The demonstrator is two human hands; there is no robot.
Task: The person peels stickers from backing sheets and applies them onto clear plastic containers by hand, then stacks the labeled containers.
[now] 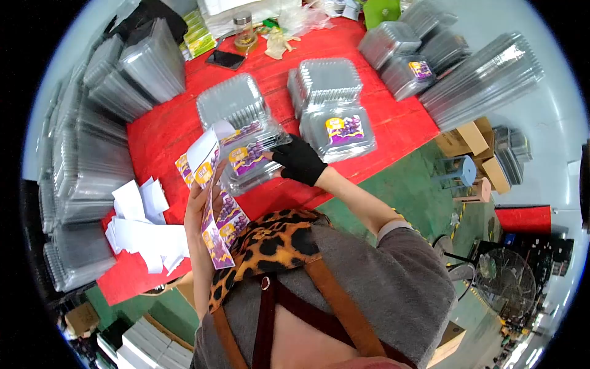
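My left hand [198,200] is closed on a strip of purple-and-orange grape-picture labels [215,237]; the strip hangs down toward my apron, its white upper end curling over. My right hand [300,161], in a black fingerless glove, is at the right side of a clear plastic container [243,183]. Its bare fingertips are bent against the container beside a grape label [247,158] on the lid. Behind that container, a stack of clear plastic containers [230,98] stands on the red table [166,126]. To the right sits another labelled container [337,132], in front of a second stack [329,80].
White backing papers [147,227] lie at the left. Tall stacks of clear containers [92,160] line the left side, with more stacks [485,80] at the far right. A phone [226,59], a glass jar [244,31] and a pale glove [279,44] lie at the back.
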